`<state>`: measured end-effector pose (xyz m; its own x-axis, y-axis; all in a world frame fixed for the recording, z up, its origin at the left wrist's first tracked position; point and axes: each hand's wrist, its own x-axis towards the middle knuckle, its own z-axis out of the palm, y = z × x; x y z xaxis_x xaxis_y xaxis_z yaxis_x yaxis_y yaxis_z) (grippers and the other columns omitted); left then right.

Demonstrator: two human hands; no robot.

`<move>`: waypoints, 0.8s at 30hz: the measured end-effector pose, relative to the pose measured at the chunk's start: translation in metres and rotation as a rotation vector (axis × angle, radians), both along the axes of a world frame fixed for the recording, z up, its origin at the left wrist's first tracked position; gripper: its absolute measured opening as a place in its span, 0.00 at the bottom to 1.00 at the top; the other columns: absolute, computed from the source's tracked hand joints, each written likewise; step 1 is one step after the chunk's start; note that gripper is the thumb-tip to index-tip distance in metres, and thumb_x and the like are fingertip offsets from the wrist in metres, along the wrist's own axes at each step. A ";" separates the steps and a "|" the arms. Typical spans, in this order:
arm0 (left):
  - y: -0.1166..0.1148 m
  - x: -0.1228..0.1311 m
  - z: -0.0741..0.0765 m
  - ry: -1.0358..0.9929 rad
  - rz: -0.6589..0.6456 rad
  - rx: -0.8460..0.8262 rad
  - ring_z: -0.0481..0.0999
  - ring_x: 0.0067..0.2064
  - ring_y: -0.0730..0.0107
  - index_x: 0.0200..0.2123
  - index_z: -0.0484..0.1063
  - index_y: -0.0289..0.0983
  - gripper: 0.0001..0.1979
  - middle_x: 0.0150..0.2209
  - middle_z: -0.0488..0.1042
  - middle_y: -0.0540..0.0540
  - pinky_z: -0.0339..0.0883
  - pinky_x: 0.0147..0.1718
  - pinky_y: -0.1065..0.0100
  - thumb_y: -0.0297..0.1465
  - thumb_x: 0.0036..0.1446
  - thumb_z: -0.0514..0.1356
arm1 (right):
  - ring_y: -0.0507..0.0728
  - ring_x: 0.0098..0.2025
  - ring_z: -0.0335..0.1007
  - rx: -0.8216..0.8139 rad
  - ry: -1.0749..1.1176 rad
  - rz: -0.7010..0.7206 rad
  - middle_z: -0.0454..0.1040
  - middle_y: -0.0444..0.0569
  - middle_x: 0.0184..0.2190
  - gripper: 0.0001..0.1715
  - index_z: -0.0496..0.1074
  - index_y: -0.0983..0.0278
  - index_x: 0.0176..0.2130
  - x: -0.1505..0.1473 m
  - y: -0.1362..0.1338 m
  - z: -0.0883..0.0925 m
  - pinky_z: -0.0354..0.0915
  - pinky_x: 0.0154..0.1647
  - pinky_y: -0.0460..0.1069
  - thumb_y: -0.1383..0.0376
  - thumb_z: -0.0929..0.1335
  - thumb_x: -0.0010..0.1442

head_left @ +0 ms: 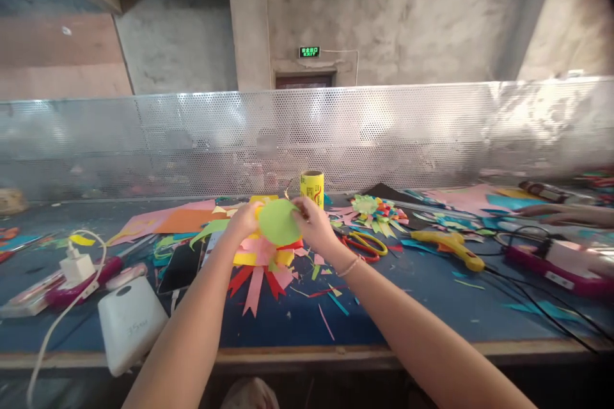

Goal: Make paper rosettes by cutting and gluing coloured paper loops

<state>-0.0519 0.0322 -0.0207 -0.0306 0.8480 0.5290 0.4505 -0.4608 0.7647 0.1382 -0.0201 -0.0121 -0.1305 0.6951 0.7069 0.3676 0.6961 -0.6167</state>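
A light green paper circle [278,222] is held up between my two hands over the table. My left hand [244,220] grips its left edge, and my right hand [314,225] pinches its right edge. Below the circle lies a rosette of pink, red and yellow paper strips [254,287], partly hidden by the circle and my hands. Just behind my hands stands a yellow tube [313,186]. Scissors with red and yellow handles [367,244] rest to the right of my right hand.
A yellow glue gun [448,248] with a black cord lies at right, before a magenta power strip [556,271]. Another paper rosette [374,212] sits behind. At left are a white power bank [129,323] and a phone [181,267]. Another person's hand [547,211] shows far right.
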 end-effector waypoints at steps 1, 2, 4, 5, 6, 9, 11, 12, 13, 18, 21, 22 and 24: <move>-0.003 -0.001 0.004 0.044 0.030 0.042 0.72 0.42 0.59 0.31 0.73 0.39 0.16 0.36 0.76 0.44 0.61 0.44 0.65 0.23 0.33 0.62 | 0.52 0.33 0.64 0.026 0.108 -0.022 0.68 0.47 0.33 0.08 0.62 0.62 0.37 0.005 0.002 -0.002 0.60 0.35 0.47 0.65 0.60 0.55; -0.007 -0.002 0.009 0.105 0.084 0.102 0.71 0.44 0.59 0.35 0.72 0.40 0.18 0.39 0.75 0.43 0.60 0.45 0.64 0.22 0.35 0.61 | 0.52 0.33 0.63 0.051 0.218 -0.051 0.67 0.46 0.33 0.07 0.61 0.61 0.37 0.011 0.003 -0.002 0.60 0.34 0.47 0.63 0.59 0.56; -0.014 -0.003 0.018 0.245 0.258 0.271 0.70 0.46 0.60 0.41 0.70 0.40 0.20 0.43 0.72 0.42 0.58 0.46 0.63 0.23 0.41 0.59 | 0.52 0.33 0.61 0.084 0.403 -0.112 0.65 0.46 0.31 0.07 0.59 0.61 0.36 0.024 0.007 -0.002 0.60 0.34 0.47 0.61 0.59 0.56; -0.018 -0.003 0.022 0.296 0.354 0.367 0.70 0.46 0.60 0.43 0.69 0.40 0.19 0.43 0.72 0.41 0.58 0.46 0.62 0.24 0.45 0.57 | 0.52 0.33 0.61 0.091 0.476 -0.134 0.64 0.45 0.31 0.07 0.59 0.61 0.35 0.031 0.010 0.000 0.60 0.35 0.47 0.60 0.60 0.55; -0.022 -0.003 0.025 0.323 0.443 0.467 0.70 0.45 0.60 0.43 0.69 0.40 0.17 0.42 0.72 0.41 0.58 0.46 0.61 0.25 0.47 0.56 | 0.52 0.33 0.60 0.091 0.541 -0.144 0.63 0.45 0.31 0.08 0.59 0.61 0.34 0.037 0.013 0.001 0.60 0.35 0.47 0.60 0.60 0.55; -0.029 -0.004 0.028 0.310 0.594 0.709 0.70 0.44 0.61 0.37 0.71 0.39 0.09 0.38 0.73 0.41 0.55 0.47 0.60 0.27 0.52 0.54 | 0.51 0.32 0.60 0.050 0.731 -0.123 0.62 0.44 0.31 0.09 0.58 0.61 0.33 0.050 0.023 0.006 0.60 0.35 0.47 0.60 0.62 0.51; -0.032 -0.004 0.027 0.313 0.611 0.797 0.71 0.41 0.63 0.33 0.71 0.39 0.07 0.35 0.74 0.42 0.55 0.47 0.60 0.27 0.53 0.53 | 0.51 0.31 0.61 0.025 0.809 -0.105 0.62 0.44 0.31 0.10 0.57 0.60 0.33 0.055 0.026 0.008 0.60 0.35 0.47 0.60 0.62 0.49; -0.032 -0.004 0.026 0.325 0.606 0.818 0.71 0.40 0.63 0.32 0.72 0.39 0.07 0.33 0.74 0.43 0.55 0.47 0.59 0.27 0.53 0.53 | 0.51 0.31 0.61 0.022 0.814 -0.098 0.61 0.44 0.31 0.10 0.57 0.60 0.33 0.056 0.026 0.008 0.60 0.34 0.47 0.60 0.62 0.49; -0.033 -0.003 0.025 0.340 0.599 0.828 0.71 0.39 0.64 0.32 0.72 0.39 0.08 0.32 0.74 0.43 0.54 0.47 0.59 0.27 0.53 0.53 | 0.51 0.31 0.61 0.014 0.791 -0.085 0.62 0.44 0.30 0.10 0.57 0.60 0.33 0.058 0.025 0.009 0.60 0.33 0.47 0.61 0.62 0.48; -0.034 0.005 0.022 0.379 0.517 0.767 0.71 0.39 0.63 0.33 0.72 0.40 0.08 0.34 0.74 0.42 0.53 0.46 0.59 0.29 0.55 0.53 | 0.53 0.28 0.62 -0.145 0.432 0.059 0.63 0.43 0.24 0.04 0.59 0.60 0.27 0.059 0.011 0.013 0.61 0.30 0.48 0.67 0.58 0.45; -0.036 0.011 0.019 0.413 0.456 0.740 0.71 0.40 0.63 0.34 0.72 0.40 0.09 0.35 0.74 0.41 0.53 0.46 0.59 0.28 0.55 0.52 | 0.56 0.40 0.65 0.026 0.118 0.099 0.69 0.48 0.33 0.10 0.64 0.62 0.26 0.054 0.001 0.015 0.62 0.44 0.53 0.71 0.58 0.41; -0.036 0.013 0.018 0.435 0.454 0.752 0.71 0.40 0.63 0.35 0.73 0.40 0.09 0.35 0.75 0.42 0.53 0.46 0.60 0.28 0.55 0.52 | 0.57 0.45 0.64 0.098 0.026 0.107 0.69 0.49 0.39 0.14 0.66 0.62 0.28 0.052 -0.002 0.014 0.59 0.49 0.54 0.73 0.58 0.40; -0.035 0.014 0.016 0.490 0.470 0.806 0.72 0.39 0.64 0.35 0.73 0.40 0.10 0.35 0.75 0.42 0.54 0.45 0.60 0.27 0.55 0.52 | 0.57 0.53 0.59 0.181 -0.113 0.123 0.64 0.51 0.49 0.21 0.70 0.62 0.33 0.046 -0.006 0.013 0.54 0.55 0.55 0.75 0.58 0.41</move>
<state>-0.0375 -0.0028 -0.0048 0.1051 0.1982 0.9745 0.8926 -0.4507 -0.0046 0.1846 -0.0261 0.0008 -0.2917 0.5326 0.7945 0.3332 0.8352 -0.4375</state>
